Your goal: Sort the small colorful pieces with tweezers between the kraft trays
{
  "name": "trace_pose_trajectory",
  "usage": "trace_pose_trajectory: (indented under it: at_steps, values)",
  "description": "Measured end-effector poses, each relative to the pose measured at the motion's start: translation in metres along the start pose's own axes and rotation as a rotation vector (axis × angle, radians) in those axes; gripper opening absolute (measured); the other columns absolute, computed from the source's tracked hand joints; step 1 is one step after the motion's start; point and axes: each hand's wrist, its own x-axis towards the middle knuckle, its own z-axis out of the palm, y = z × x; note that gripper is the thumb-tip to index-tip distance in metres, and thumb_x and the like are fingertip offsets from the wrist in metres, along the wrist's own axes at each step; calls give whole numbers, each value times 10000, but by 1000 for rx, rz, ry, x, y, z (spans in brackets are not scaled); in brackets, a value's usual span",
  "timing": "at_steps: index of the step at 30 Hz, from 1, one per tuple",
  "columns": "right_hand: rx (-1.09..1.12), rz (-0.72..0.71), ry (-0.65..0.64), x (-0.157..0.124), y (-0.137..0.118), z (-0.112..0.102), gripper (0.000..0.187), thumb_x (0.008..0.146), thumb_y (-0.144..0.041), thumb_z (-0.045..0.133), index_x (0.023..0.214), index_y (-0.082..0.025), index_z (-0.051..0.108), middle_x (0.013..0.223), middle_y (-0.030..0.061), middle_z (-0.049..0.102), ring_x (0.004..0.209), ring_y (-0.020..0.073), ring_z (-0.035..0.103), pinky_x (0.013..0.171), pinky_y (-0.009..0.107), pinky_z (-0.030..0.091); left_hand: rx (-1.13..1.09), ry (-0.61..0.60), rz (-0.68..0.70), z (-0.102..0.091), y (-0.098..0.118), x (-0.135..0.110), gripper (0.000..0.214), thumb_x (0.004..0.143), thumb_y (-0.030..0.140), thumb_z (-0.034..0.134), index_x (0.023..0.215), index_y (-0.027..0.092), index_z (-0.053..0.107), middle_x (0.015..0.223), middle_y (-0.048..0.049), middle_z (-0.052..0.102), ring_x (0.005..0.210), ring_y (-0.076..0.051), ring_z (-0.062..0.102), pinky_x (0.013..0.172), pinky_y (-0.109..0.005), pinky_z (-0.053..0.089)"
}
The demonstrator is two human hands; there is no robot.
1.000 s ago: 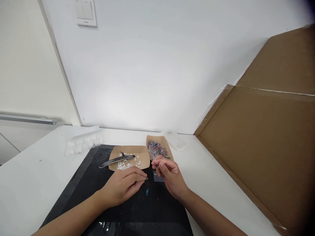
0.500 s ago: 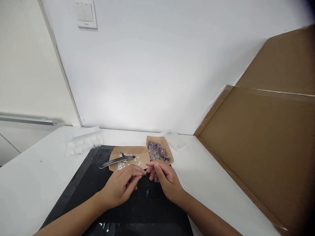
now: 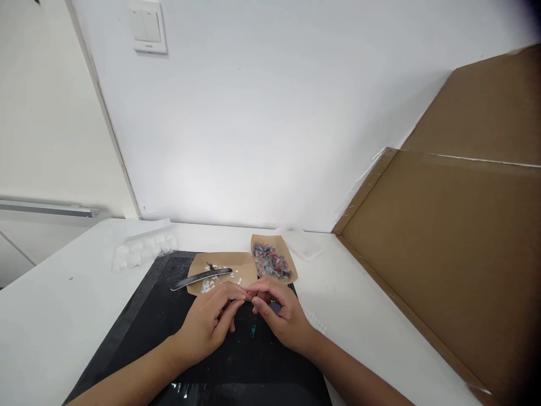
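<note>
My left hand (image 3: 211, 324) and my right hand (image 3: 279, 318) meet fingertip to fingertip over a black mat (image 3: 169, 349). Both pinch something tiny between thumb and fingers that I cannot make out. Just beyond them lie two brown paper trays: the left one (image 3: 245, 270) holds small white bits and a dark nail file (image 3: 200, 277), the right one (image 3: 273, 260) holds a heap of small pink and blue pieces. A small teal piece (image 3: 252, 330) lies on the mat between my wrists.
A clear plastic compartment tray (image 3: 141, 250) sits at the mat's far left corner, and a clear lid (image 3: 305, 246) lies behind the trays. A large flattened cardboard box (image 3: 456, 248) leans on the right. White wall with a light switch (image 3: 146, 27) stands behind the table.
My right hand has come down and left from near the coloured pieces until its fingertips meet my left hand's. The left hand has shifted slightly forward.
</note>
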Motion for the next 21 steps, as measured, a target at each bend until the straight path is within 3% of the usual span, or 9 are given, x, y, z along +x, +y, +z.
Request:
trace_pose_trajectory:
  at_steps: [8, 14, 21]
  values:
    - [-22, -22, -14, 2, -5, -1, 211, 962, -363, 680, 1141, -267, 738, 937, 37, 691, 711, 153, 599, 685, 298, 512, 7, -6, 13, 2, 1, 0, 173, 1047, 130, 494, 1129, 213, 622, 1065, -59, 702, 529, -68, 592, 639, -249, 552]
    - [22, -23, -10, 1, -4, 1, 192, 935, -351, 715, 1109, -271, 736, 932, 35, 685, 687, 150, 604, 634, 287, 503, -1, 14, -3, 2, 4, 0, 144, 1042, 138, 507, 1076, 203, 631, 1013, -49, 703, 499, -63, 566, 524, -211, 511]
    - [-1, -46, -19, 0, -1, 2, 246, 923, -298, 742, 1168, -288, 737, 929, 31, 692, 713, 149, 622, 647, 279, 513, -213, 60, -158, 7, 2, 0, 152, 1050, 235, 543, 976, 184, 665, 935, -30, 667, 470, -48, 595, 535, -212, 544]
